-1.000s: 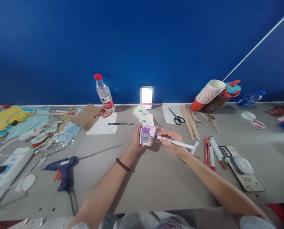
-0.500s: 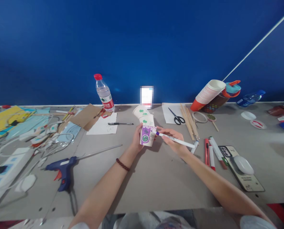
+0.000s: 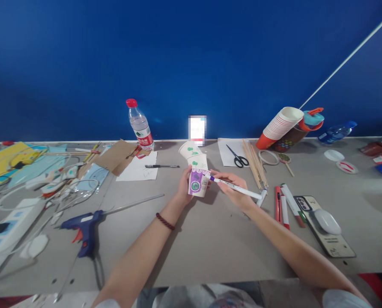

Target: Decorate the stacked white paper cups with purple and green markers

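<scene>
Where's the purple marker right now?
In the head view, the purple marker is just right of centre, in the right hand, its purple end pointing left at the decorated cup that the left hand holds.

Marker point(image 3: 237, 188) tip now higher, nearer rim of purple-printed cup point(image 3: 195, 185); cup perhaps turned slightly.

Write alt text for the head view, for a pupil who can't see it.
A person's left hand holds a purple-patterned paper cup while the right hand points a white marker at it, above a grey table. A blue glue gun lies to the left, black scissors farther back to the right.
</scene>
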{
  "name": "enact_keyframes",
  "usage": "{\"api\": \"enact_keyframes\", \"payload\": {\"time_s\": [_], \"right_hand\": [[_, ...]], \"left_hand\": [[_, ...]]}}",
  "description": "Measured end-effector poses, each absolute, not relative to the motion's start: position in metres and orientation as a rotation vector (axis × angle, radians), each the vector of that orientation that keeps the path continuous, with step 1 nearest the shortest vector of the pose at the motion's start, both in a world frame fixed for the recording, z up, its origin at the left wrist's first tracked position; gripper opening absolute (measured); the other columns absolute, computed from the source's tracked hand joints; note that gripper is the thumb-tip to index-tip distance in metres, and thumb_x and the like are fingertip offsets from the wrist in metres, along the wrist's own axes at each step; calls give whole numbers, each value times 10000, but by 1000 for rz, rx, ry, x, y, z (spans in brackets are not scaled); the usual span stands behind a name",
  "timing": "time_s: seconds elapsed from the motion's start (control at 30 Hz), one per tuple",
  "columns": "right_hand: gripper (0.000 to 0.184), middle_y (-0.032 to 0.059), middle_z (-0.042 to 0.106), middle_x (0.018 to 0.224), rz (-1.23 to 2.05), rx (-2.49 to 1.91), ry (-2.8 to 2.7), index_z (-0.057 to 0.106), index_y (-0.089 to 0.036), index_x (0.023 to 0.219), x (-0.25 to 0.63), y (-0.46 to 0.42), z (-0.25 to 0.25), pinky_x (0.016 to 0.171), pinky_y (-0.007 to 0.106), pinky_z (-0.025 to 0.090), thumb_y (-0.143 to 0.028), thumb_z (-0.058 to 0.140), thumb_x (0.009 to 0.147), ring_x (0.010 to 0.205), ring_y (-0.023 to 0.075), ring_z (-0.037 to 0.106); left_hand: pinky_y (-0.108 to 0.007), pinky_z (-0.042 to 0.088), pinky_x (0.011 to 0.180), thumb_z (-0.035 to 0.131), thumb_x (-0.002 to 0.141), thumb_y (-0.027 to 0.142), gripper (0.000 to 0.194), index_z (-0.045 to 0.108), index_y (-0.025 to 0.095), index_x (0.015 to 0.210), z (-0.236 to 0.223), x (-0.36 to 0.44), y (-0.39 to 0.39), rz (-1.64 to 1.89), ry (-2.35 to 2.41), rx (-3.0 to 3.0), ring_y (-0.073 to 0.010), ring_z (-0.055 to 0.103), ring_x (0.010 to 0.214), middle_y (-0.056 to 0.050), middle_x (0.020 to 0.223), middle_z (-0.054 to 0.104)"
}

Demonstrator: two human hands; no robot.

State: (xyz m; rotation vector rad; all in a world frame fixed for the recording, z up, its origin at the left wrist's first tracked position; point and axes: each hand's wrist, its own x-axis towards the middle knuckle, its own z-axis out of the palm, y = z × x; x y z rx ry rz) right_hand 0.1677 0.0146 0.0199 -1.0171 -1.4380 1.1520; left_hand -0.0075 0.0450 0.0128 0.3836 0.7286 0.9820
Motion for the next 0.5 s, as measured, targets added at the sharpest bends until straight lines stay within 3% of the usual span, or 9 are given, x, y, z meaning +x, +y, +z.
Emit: {"api": "enact_keyframes", "payload": {"time_s": [0.23,0.5], "right_hand": [[179,95,744,1123,1189,-969,-1498,739,-240,919,170,14,16,954,420,533,-382,674,832,1301,305,542],[157,84,696,1233,1241,-985,-1520,746,-258,903,168,12,19,1053,464,455,-377,696,814,1387,292,439]], "left_hand": [[-330,542,597,443,891,463,458,661,78,1009,12,-7,45,1027,693,323,-227,685,653,-125,808,729],[-330,529,582,480,874,456,450,650,81,1056,11,-6,44,1075,658,325,-231,673,666,-122,793,718]]}}
